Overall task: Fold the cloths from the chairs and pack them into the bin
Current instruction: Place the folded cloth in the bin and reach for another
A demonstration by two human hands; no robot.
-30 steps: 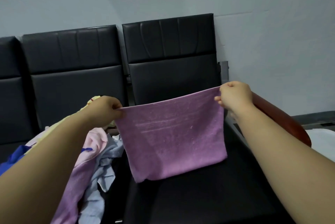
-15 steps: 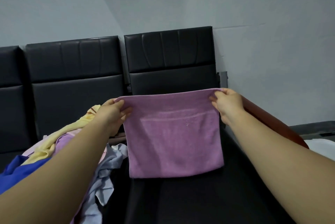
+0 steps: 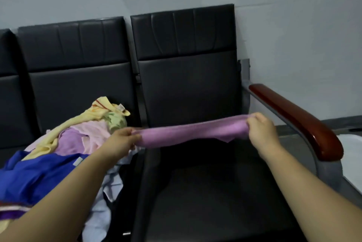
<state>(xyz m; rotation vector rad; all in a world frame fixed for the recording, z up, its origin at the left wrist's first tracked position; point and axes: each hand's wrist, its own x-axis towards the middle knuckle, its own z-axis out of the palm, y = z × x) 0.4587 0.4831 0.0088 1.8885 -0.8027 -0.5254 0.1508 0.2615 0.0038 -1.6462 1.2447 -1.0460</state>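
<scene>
Above the rightmost black seat [image 3: 215, 192], two hands hold one purple cloth [image 3: 192, 134] by its ends. The left hand [image 3: 125, 139] and right hand [image 3: 260, 130] both pinch it, forearms stretched forward, the cloth pulled level between them. One heap of cloths [image 3: 64, 143] lies on the next seat. Three chair backs [image 3: 182, 32] show.

Pale grey wall [image 3: 293, 16], row of black padded chairs [image 3: 184, 85], red-brown wooden armrest [image 3: 297, 118] on grey metal frame [image 3: 326, 173], dim light.
</scene>
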